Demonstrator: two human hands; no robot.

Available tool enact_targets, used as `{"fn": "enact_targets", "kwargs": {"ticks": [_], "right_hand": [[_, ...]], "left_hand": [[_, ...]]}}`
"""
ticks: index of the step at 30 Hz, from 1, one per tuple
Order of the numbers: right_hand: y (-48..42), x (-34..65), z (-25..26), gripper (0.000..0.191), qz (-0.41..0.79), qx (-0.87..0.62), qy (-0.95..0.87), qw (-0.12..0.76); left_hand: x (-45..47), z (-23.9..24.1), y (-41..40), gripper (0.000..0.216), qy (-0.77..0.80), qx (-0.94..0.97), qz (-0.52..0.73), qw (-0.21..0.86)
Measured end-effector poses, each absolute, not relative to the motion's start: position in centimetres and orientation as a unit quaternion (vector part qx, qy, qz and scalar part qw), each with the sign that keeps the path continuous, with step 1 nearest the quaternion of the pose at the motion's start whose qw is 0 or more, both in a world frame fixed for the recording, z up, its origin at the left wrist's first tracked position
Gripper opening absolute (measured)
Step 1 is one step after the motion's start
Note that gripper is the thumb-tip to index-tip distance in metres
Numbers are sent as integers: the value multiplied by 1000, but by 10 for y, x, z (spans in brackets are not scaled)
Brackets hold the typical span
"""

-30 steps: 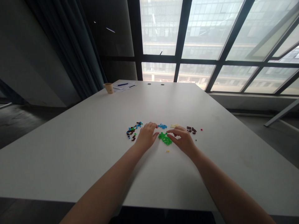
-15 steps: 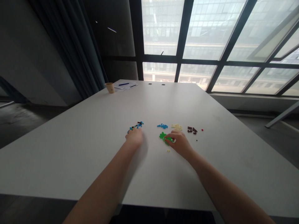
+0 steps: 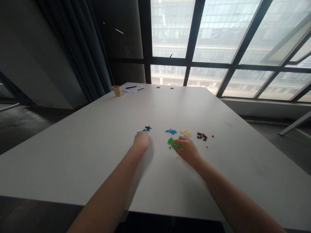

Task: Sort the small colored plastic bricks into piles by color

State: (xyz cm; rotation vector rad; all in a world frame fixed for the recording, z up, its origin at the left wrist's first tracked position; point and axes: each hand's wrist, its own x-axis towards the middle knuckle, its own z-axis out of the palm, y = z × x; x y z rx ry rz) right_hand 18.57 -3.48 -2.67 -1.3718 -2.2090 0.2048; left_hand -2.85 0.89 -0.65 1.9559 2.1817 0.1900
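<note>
1. The left hand (image 3: 141, 140) is lowered over the mixed pieces (image 3: 147, 128) at the left of the group. Its fingers are hidden behind the back of the hand; whether they are open, closed or gripping a piece cannot be told.
2. The right hand (image 3: 186, 147) is held palm-down at the near right edge of the green pieces (image 3: 170, 141). Its fingers are curved over them; whether any piece is gripped cannot be told.
3. The hands are judged to be set apart so that both heaps can be reached at once.
4. The blue pieces (image 3: 171, 131), cream pieces (image 3: 186, 132) and brown pieces (image 3: 202, 136) are laid from left to right beyond the green ones. Gaps are left between these groups, presumably so that colours are kept distinct.
5. A red piece (image 3: 213, 136) and a black piece (image 3: 207, 147) are placed singly at the right; yellow pieces (image 3: 177, 157) are placed on the near side.
6. All pieces are seen to be small. The green ones are bright and closely clustered, one being separated at the near left; the brown ones are dark and blocky. Finer detail cannot be resolved.
</note>
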Motion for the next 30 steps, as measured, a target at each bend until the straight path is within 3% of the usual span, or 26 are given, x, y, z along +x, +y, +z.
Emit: {"fn": "enact_targets", "kwargs": {"ticks": [9, 16, 23, 30], "right_hand": [[-38, 185, -27, 21, 79, -498, -838, 207], [-32, 194, -24, 20, 81, -512, -808, 282], [-25, 210, -16, 19, 61, -526, -742, 410], [-33, 200, -10, 17, 77, -451, -781, 426]], "left_hand": [[-35, -18, 18, 13, 734, 667, 99, 82], [-34, -13, 15, 10, 727, 679, 71, 71], [-1, 4, -1, 12, 516, 780, 284, 214], [20, 6, -18, 14, 411, 763, 363, 342]]}}
